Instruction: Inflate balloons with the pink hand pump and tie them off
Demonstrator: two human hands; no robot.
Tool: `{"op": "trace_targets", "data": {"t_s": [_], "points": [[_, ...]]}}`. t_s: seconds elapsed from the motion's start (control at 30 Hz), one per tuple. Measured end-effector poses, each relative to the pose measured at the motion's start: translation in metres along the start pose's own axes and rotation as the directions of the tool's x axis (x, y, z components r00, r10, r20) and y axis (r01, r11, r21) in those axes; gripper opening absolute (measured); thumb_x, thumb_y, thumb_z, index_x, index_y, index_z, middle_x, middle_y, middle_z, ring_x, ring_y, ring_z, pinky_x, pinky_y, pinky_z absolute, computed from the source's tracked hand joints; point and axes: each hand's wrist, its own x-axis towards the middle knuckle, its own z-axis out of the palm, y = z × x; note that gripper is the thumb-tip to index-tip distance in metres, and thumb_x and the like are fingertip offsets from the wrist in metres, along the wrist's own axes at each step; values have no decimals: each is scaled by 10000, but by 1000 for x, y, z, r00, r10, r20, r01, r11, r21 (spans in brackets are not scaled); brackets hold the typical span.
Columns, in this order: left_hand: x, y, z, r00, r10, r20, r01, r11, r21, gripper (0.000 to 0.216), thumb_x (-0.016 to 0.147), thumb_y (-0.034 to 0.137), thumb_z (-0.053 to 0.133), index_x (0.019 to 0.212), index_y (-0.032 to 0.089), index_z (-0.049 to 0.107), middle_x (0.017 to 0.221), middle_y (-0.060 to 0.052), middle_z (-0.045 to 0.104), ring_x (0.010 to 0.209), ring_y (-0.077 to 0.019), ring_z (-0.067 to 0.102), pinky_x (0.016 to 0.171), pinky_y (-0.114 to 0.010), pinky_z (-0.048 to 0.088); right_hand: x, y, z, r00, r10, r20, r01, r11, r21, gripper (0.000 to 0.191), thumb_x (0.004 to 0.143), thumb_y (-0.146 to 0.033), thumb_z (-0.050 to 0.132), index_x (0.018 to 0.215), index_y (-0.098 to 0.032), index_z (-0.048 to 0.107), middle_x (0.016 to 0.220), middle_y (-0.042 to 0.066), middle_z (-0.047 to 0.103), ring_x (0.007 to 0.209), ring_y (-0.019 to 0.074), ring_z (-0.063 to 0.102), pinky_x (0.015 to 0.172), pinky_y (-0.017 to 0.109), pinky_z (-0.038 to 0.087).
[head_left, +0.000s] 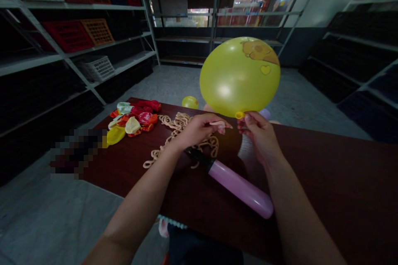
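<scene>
A big inflated yellow balloon (236,78) with a printed bear and heart stands above the table's far edge. Its neck, with the rolled mouth facing me, is pinched in the fingers of my right hand (256,130). My left hand (205,128) is closed on the end of a thin beige cord (217,124), a short way left of the balloon's mouth. Under and behind that hand lies a loose heap of the same cord (178,122). A pink balloon pump (241,188) with a black end lies on the table between my forearms.
Several limp balloons (133,118) are piled at the dark red table's (326,165) left end. A smaller inflated yellow balloon (190,102) shows beyond the far edge. Shelves with plastic crates (70,35) line the left wall; more racks stand behind and at right.
</scene>
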Motion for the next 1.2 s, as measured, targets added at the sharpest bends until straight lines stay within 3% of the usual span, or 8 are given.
{"op": "trace_targets", "data": {"t_s": [0.1,0.23,0.37,0.47,0.57,0.77,0.97,1.2], "points": [[1,7,5,996,82,-20,-82,997,2,222,996,229,559,1102,159,741,1037,-98,737,904,-142,688,819,-274,545,-1,0,4,1000,6,9,-6,1000,-8,322,821,-584,687,894,-272,658,844,9,668,748,157,608,649,291,493],[-1,9,16,974,148,-172,-150,989,2,301,968,247,624,1260,171,626,965,-70,733,902,-147,699,819,-272,555,-4,1,12,999,19,37,-19,1000,-4,333,815,-584,686,843,-256,637,786,0,655,719,156,598,644,293,482],[-3,14,20,931,195,-309,-201,979,11,192,922,299,696,1061,169,661,935,-63,724,866,-147,702,796,-275,569,-5,4,19,996,10,83,-4,998,-69,349,807,-593,684,840,-247,650,761,0,661,702,163,597,642,300,481],[-3,19,16,928,247,-279,-225,968,106,98,934,272,677,952,183,715,950,-74,738,914,-163,701,849,-317,571,-6,6,23,991,-26,133,47,986,-160,329,817,-571,674,846,-243,680,733,1,652,706,174,593,662,316,478],[-2,20,11,931,271,-245,-230,956,182,120,930,217,671,1023,209,747,1042,-82,746,993,-173,692,904,-345,559,-6,8,26,987,-41,154,66,985,-162,308,809,-544,677,873,-243,703,764,7,671,710,172,591,677,324,480],[-2,14,5,958,249,-141,-199,935,293,428,894,182,700,1315,244,654,1233,-90,720,1132,-227,654,1012,-450,513,-8,11,26,975,110,194,-116,993,15,360,756,-534,741,979,-252,710,934,31,727,746,159,622,698,323,508],[-5,13,4,973,201,-114,-171,958,229,540,949,189,620,1467,223,472,1274,-126,692,1173,-215,660,1048,-384,505,-9,12,19,941,208,266,-252,958,140,418,746,-552,772,1046,-265,720,916,10,718,801,152,640,766,327,521],[-6,-2,12,959,171,-224,-120,967,225,295,989,254,584,1245,207,443,1087,-108,726,1025,-181,731,884,-303,576,-8,14,15,938,203,280,-243,963,114,373,788,-570,722,990,-259,686,900,7,686,812,152,626,781,328,514]]}}
